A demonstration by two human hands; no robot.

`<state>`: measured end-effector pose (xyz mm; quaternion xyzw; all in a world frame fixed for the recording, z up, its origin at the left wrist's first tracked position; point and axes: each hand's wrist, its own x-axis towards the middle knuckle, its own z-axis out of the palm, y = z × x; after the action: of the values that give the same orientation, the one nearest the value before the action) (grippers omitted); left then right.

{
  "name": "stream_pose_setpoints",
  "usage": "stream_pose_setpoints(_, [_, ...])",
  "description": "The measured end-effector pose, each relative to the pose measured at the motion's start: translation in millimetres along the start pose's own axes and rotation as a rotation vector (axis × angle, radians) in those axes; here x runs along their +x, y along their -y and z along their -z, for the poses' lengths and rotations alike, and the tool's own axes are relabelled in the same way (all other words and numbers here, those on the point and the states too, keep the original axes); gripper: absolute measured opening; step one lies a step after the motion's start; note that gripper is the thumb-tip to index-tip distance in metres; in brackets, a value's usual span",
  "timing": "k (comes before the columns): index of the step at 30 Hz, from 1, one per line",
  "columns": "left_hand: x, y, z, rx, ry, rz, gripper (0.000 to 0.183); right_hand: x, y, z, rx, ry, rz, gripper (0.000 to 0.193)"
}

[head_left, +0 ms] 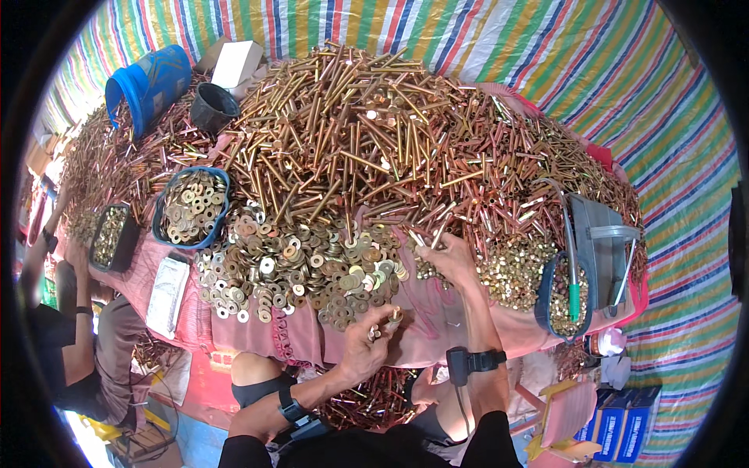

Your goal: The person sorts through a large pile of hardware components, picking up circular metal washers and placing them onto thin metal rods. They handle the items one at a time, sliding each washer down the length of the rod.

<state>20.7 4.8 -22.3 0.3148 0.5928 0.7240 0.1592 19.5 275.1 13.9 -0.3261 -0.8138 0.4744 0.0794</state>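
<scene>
My left hand (368,342), at the near edge of the washer heap, is closed around a few short brass-coloured metal pieces whose round ends stick out between the fingers. Beyond it and to the right, my right hand (452,260) has its thumb and fingers on a metal bolt (438,235) at the near edge of the big bolt pile (335,156). Flat round washers (296,261) lie heaped left of both hands. Small yellowish nuts (515,273) are piled just right of my right hand. Pink cloth (425,312) shows between the hands.
Left stand a blue-rimmed basin of washers (161,226), a dark nut tray (130,248), a black bucket (214,113) and a tipped blue bucket (162,82). Right are a nut tub (542,308) with a green-handled tool (574,300) and a grey container (587,218). Another person's arm (76,335) is far left.
</scene>
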Motion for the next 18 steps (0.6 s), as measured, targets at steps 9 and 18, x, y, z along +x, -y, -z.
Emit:
stream_pose_setpoints(9, [-4, 6, 2, -0.041, 0.041, 0.038, 0.039, -32, 29, -7, 0.079, 0.234, 0.012, 0.053])
stream_pose_setpoints(18, [-1, -6, 5, 0.061, 0.083, -0.034, 0.041, -35, 8, 9, 0.043, -0.178, 0.131, 0.026])
